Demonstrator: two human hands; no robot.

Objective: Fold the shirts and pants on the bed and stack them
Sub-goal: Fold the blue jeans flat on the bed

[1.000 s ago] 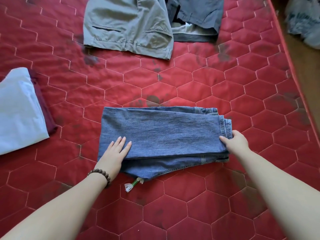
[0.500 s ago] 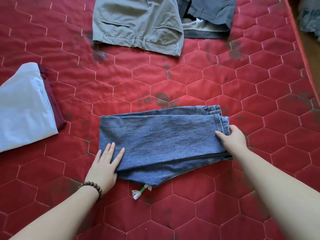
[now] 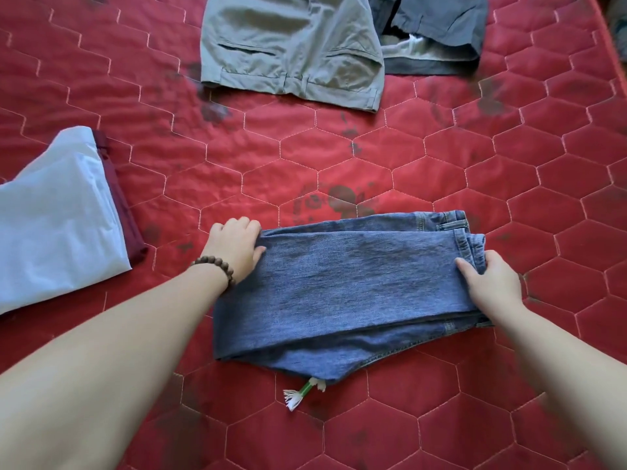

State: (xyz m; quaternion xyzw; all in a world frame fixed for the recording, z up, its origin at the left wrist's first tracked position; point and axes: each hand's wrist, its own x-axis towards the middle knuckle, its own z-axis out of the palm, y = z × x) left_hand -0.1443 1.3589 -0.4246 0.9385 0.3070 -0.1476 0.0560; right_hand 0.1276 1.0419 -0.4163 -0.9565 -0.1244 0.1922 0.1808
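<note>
I see folded blue jeans (image 3: 342, 286) lying on the red quilted bed (image 3: 441, 164). My left hand (image 3: 234, 245) grips their left edge, fingers curled; my right hand (image 3: 488, 283) pinches the waistband end. Folded white shirt (image 3: 51, 225) lies far left.

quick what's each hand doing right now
Left hand: grips the folded jeans' left edge.
Right hand: grips their waistband end.

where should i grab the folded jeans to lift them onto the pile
Take the folded jeans by their two short ends, one hand from each side, as the left hand and right hand now do. The bundle lies long left to right in loose layers, so an end grip under all layers keeps it folded.
</note>
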